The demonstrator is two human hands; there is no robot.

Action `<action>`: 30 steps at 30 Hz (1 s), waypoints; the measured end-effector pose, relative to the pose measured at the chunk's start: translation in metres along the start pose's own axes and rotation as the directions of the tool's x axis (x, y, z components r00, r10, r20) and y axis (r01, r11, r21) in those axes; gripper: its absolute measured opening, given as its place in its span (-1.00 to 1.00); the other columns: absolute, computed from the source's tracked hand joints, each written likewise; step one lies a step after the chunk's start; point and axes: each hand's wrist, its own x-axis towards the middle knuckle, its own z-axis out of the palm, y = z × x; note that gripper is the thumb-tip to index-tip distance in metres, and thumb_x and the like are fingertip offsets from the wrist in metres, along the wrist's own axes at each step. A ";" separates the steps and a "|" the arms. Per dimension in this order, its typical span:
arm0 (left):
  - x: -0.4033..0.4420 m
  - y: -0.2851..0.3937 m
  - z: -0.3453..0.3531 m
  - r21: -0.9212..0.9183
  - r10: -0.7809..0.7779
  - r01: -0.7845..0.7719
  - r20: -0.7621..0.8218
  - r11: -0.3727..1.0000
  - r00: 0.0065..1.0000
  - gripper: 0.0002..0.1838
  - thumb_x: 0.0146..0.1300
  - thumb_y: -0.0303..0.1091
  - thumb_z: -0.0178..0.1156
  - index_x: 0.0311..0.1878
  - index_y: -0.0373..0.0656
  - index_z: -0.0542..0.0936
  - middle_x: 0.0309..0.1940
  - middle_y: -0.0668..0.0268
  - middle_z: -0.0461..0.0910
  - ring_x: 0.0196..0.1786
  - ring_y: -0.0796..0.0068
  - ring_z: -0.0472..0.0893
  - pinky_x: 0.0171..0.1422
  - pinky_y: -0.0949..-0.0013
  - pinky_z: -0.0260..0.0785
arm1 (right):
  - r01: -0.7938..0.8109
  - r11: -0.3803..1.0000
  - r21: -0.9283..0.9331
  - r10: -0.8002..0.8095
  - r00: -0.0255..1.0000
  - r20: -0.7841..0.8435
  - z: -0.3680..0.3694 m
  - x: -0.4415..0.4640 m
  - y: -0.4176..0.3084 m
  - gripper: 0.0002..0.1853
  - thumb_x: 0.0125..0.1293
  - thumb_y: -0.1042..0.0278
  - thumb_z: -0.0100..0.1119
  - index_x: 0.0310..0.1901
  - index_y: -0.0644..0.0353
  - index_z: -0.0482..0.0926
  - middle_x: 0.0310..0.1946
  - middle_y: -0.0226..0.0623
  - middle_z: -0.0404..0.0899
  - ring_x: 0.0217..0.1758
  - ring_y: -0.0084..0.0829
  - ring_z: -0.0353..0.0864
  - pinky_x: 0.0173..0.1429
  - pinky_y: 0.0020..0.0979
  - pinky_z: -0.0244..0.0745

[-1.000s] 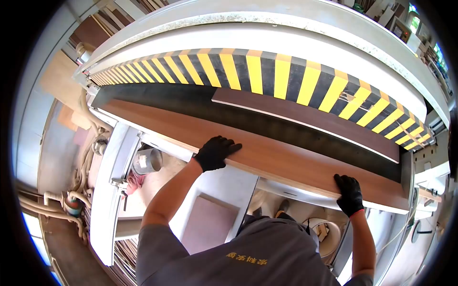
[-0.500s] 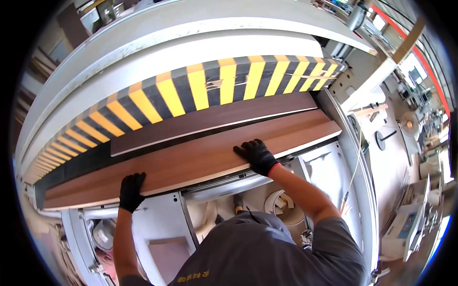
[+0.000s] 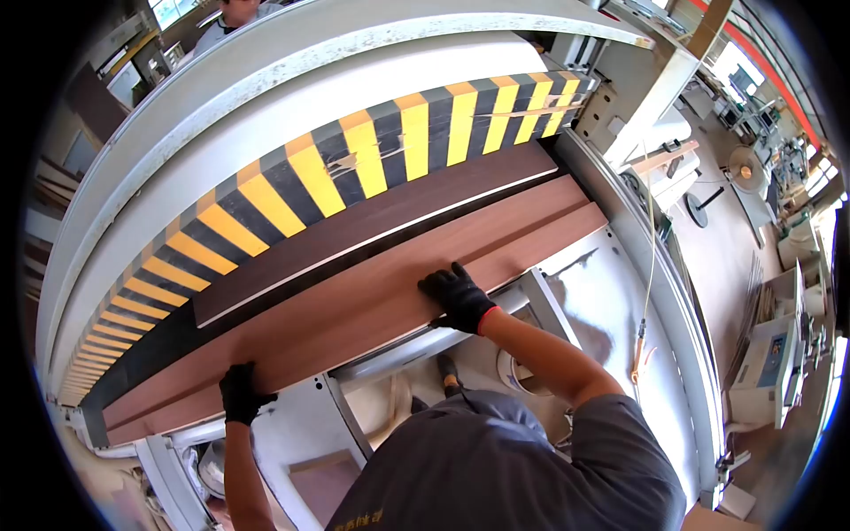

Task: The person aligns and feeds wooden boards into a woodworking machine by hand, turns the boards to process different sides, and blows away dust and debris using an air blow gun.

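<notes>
A long reddish-brown wood-grain board (image 3: 522,252) lies along the front of the machine bed, against a second reddish-brown board (image 3: 354,296) just behind it. My left hand (image 3: 241,394), in a black glove, grips the front edge toward its left part, fingers on top and thumb at the edge. Farther right, my black-gloved right hand (image 3: 456,299) holds the same edge, fingers over the upper face and thumb low at the front. Whether the two boards overlap is hard to tell. Beyond them rests a dark brown board (image 3: 381,230) with a pale edge.
A yellow-and-black striped beam (image 3: 363,155) spans the machine above the boards. Grey metal frame parts (image 3: 611,305) stand at the front right. A cord with an orange end (image 3: 637,354) hangs at right. Another person (image 3: 232,19) is partly visible behind the machine.
The view has tilted, and the boards slant more steeply. The line between the two reddish-brown boards shows more plainly. Both hands remain at the front edge. Another person has appeared at upper left.
</notes>
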 end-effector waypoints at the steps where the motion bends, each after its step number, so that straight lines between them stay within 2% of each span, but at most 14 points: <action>1: 0.001 0.005 -0.004 -0.001 -0.020 0.020 0.010 1.000 1.000 0.09 -0.37 0.13 0.68 0.33 -0.10 0.49 0.23 0.03 0.51 0.31 -0.05 0.47 0.37 -0.09 0.31 | 0.023 1.000 0.011 -0.023 0.999 -0.027 -0.003 -0.003 0.002 -0.19 0.07 0.03 0.48 0.37 0.06 0.45 0.31 -0.14 0.44 0.42 -0.04 0.36 0.59 0.19 0.04; 4: -0.003 0.006 -0.003 0.049 0.030 -0.026 -0.072 0.998 0.997 0.06 -0.42 0.10 0.70 0.29 -0.05 0.53 0.15 0.08 0.54 0.23 -0.03 0.52 0.26 -0.05 0.37 | -0.026 0.990 -0.139 -0.006 0.974 -0.225 -0.030 -0.051 0.025 -0.41 0.22 0.13 0.38 0.27 0.12 0.54 0.27 -0.10 0.47 0.42 -0.03 0.37 0.60 0.09 0.09; 5: -0.003 0.006 -0.003 0.035 0.018 -0.015 -0.069 0.999 0.997 0.07 -0.43 0.09 0.71 0.29 -0.03 0.53 0.15 0.08 0.54 0.23 -0.03 0.52 0.26 -0.04 0.37 | -0.300 0.937 0.179 0.332 0.925 -0.186 -0.047 -0.079 0.050 -0.59 0.29 0.27 0.24 0.15 0.18 0.60 0.23 -0.03 0.51 0.35 0.05 0.43 0.52 0.00 0.26; 6: -0.002 0.004 -0.001 0.030 0.023 -0.021 -0.061 0.999 0.998 0.07 -0.43 0.09 0.71 0.29 -0.03 0.53 0.15 0.08 0.54 0.23 -0.03 0.52 0.26 -0.04 0.37 | -0.233 0.970 -0.076 0.181 0.890 -0.420 -0.057 -0.124 0.082 -0.72 0.24 0.38 0.18 -0.02 0.22 0.63 0.01 0.02 0.59 0.14 0.11 0.53 0.30 0.00 0.42; 8: -0.001 0.000 0.003 0.029 0.036 -0.034 -0.064 0.999 0.997 0.08 -0.46 0.05 0.72 0.30 -0.01 0.53 0.15 0.08 0.54 0.22 -0.04 0.52 0.25 -0.04 0.37 | -0.355 0.863 -0.360 0.273 0.926 -0.259 -0.088 -0.230 0.145 -0.81 0.05 0.48 0.14 -0.27 0.15 0.66 -0.23 -0.04 0.60 -0.09 0.06 0.54 0.03 -0.05 0.44; 9: -0.002 0.000 0.006 0.020 0.037 -0.036 -0.057 0.999 0.998 0.08 -0.46 0.05 0.72 0.30 -0.01 0.53 0.15 0.08 0.54 0.22 -0.04 0.52 0.25 -0.04 0.37 | -0.328 0.712 -0.621 0.529 0.832 0.168 -0.112 -0.266 0.150 -0.82 0.11 0.41 0.18 -0.23 0.10 0.67 -0.22 -0.08 0.62 -0.06 0.02 0.56 0.09 -0.04 0.43; 12: -0.002 -0.002 0.006 -0.018 0.048 -0.049 -0.071 0.999 0.996 0.10 -0.47 0.03 0.73 0.32 -0.01 0.52 0.17 0.09 0.53 0.25 -0.05 0.49 0.32 -0.03 0.33 | -0.230 0.634 -0.738 0.677 0.627 0.386 -0.104 -0.386 0.172 -0.74 0.44 0.19 0.00 -0.03 0.00 0.68 0.19 -0.14 0.57 0.51 -0.07 0.29 0.65 0.19 -0.08; 17: 0.000 -0.006 0.015 -0.021 -0.024 0.025 0.033 0.999 0.999 0.22 -0.49 0.08 0.72 0.40 -0.07 0.45 0.33 0.04 0.46 0.42 -0.06 0.36 0.52 -0.08 0.11 | -0.056 0.596 -0.801 0.682 0.561 0.468 -0.088 -0.419 0.164 -0.77 0.37 0.32 0.05 -0.26 -0.06 0.76 -0.13 -0.34 0.71 0.29 -0.24 0.54 0.70 0.21 -0.20; 20: -0.007 -0.024 0.041 0.014 -0.026 0.027 -0.024 1.000 0.999 0.28 -0.48 0.12 0.71 0.45 -0.10 0.39 0.38 0.03 0.41 0.46 -0.08 0.31 0.58 -0.13 0.03 | -0.036 0.695 -0.718 0.664 0.416 0.622 -0.105 -0.423 0.167 -0.86 0.32 0.25 0.19 -0.23 -0.09 0.75 -0.22 -0.38 0.76 0.06 -0.28 0.70 0.53 0.17 0.16; 23: -0.003 -0.015 0.029 -0.041 -0.068 0.072 0.091 0.997 0.994 0.30 -0.46 0.13 0.71 0.47 -0.13 0.36 0.41 0.03 0.38 0.50 -0.08 0.27 0.61 -0.12 -0.01 | -0.354 0.686 -0.636 0.728 0.337 0.598 -0.143 -0.395 0.198 -0.83 0.31 0.17 0.22 -0.20 -0.02 0.73 -0.25 -0.25 0.76 -0.26 -0.15 0.77 -0.09 0.10 0.60; 24: -0.004 -0.012 0.025 -0.040 -0.072 0.076 0.104 0.996 0.992 0.30 -0.46 0.13 0.71 0.47 -0.13 0.36 0.41 0.03 0.38 0.50 -0.08 0.27 0.61 -0.12 -0.01 | -0.811 0.380 -0.444 0.723 -0.038 0.689 -0.175 -0.348 0.202 -0.83 0.35 0.22 0.20 -0.18 0.05 0.71 -0.29 -0.26 0.75 -0.42 -0.16 0.74 -0.34 -0.14 0.64; 25: -0.004 -0.006 0.022 -0.066 -0.068 0.074 0.094 0.995 0.993 0.31 -0.45 0.11 0.72 0.49 -0.12 0.34 0.42 0.03 0.36 0.51 -0.08 0.25 0.61 -0.11 -0.01 | -0.988 -0.114 -0.106 0.618 -0.154 0.771 -0.201 -0.332 0.208 -0.75 0.36 0.22 0.27 0.00 0.10 0.66 -0.32 -0.33 0.72 -0.54 -0.27 0.68 -0.42 -0.34 0.61; 27: -0.007 0.002 0.025 -0.098 -0.075 0.084 0.089 0.992 0.993 0.32 -0.45 0.10 0.72 0.50 -0.12 0.32 0.43 0.02 0.35 0.52 -0.09 0.23 0.61 -0.11 0.00 | -0.989 -0.106 0.106 0.418 0.052 0.907 -0.249 -0.241 0.173 -0.46 0.41 0.19 0.33 0.35 0.11 0.43 -0.02 -0.26 0.76 -0.47 -0.49 0.67 -0.44 -0.48 0.52; 30: -0.016 0.008 0.036 -0.117 -0.091 0.092 0.010 0.989 0.996 0.34 -0.44 0.02 0.74 0.52 -0.11 0.27 0.43 0.03 0.34 0.52 -0.10 0.22 0.60 -0.10 0.01 | -0.891 -0.256 0.375 0.180 0.337 0.924 -0.265 -0.166 0.174 -0.49 0.46 0.17 0.27 0.36 0.07 0.41 0.09 -0.27 0.73 -0.60 -0.67 0.37 -0.52 -0.62 0.25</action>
